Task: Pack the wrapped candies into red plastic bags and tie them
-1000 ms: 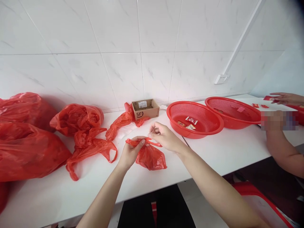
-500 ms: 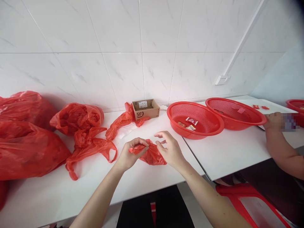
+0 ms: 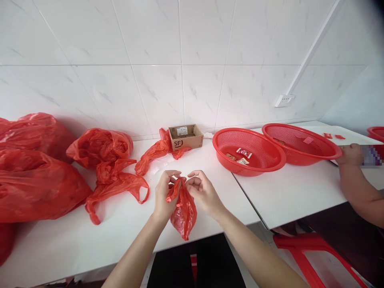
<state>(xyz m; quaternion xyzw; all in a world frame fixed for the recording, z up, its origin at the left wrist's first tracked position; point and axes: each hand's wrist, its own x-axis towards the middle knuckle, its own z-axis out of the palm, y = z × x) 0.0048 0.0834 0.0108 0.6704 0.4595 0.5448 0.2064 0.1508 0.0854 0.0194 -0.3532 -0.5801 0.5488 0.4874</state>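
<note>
One bag [image 3: 186, 214] our left hand [image 3: 164, 196] pinches before the box [image 3: 189, 141] may drop if loosened; right hand's [image 3: 206, 195] grip, we can't tell.

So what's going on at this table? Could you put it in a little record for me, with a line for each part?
Left hand: the left hand grips a small red bag by its gathered top
Right hand: the right hand has its fingers at the same gathered top; grip unclear
Bag contents: cannot be seen clearly
To the left: large red plastic bags
Near the wall: open cardboard box
To the right: two red baskets, the nearer holding wrapped packets
Also present: another person's forearm
</note>
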